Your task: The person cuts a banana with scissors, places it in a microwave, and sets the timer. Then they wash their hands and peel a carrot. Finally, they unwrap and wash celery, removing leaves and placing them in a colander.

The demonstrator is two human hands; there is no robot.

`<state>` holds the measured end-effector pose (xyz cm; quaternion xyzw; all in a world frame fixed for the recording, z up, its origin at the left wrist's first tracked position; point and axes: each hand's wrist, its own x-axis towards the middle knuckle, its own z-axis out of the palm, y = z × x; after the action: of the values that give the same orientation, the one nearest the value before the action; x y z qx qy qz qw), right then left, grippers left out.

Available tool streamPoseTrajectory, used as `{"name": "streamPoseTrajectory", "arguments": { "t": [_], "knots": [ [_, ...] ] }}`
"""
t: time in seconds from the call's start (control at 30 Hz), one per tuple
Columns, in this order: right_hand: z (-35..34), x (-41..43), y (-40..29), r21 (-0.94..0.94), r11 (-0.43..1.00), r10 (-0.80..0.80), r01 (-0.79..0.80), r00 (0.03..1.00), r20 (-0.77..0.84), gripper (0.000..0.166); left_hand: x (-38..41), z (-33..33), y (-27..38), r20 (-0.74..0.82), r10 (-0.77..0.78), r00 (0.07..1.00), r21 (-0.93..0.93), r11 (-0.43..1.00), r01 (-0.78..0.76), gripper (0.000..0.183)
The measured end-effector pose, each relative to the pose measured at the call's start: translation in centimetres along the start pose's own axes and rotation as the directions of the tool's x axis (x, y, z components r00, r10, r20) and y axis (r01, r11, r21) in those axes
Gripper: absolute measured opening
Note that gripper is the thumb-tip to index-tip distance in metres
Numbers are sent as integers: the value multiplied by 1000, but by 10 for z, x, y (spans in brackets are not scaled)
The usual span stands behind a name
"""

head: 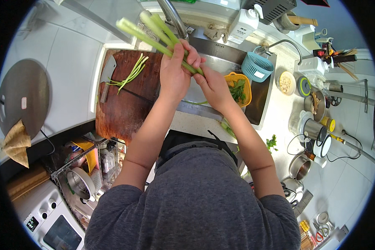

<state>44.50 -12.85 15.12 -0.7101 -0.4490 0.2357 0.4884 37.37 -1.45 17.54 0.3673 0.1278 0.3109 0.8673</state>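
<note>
Several green celery stalks [156,31] are held over the sink [200,93], their pale ends pointing up and left towards the faucet [174,18]. My left hand [176,70] is wrapped around the middle of the bunch, thumb along the stalks. At the lower end, my right hand [214,87] grips the stalks with thumb and fingers. Just right of that hand, a yellow plastic basket [247,93] in the sink holds green leaves [237,90]. Behind the right forearm, more celery [227,128] lies on the counter edge, partly hidden.
Left of the sink, a wooden cutting board [122,115] bears a cleaver [108,70] and scallions [131,75]. A blue basket [257,67] hangs near a second, thin faucet [287,41]. A bowl of pale pieces [286,83], pots and bottles line the right counter [270,120].
</note>
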Motion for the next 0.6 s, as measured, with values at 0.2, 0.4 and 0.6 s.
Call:
{"name": "streamPoseTrajectory", "arguments": {
  "t": [0.2,0.4,0.6],
  "knots": [
    [-6,-1,0,-282,959,90,13,934,346,30,-10,-20,2,1,-144,990,75,987,144,29],
    [1,-6,15,-557,803,284,211,686,670,30,-39,-56,13,-22,-491,871,631,669,393,21],
    [-15,-16,67,-465,885,217,25,862,458,27,-64,-111,28,-158,-347,924,788,520,330,22]
  ]
}}
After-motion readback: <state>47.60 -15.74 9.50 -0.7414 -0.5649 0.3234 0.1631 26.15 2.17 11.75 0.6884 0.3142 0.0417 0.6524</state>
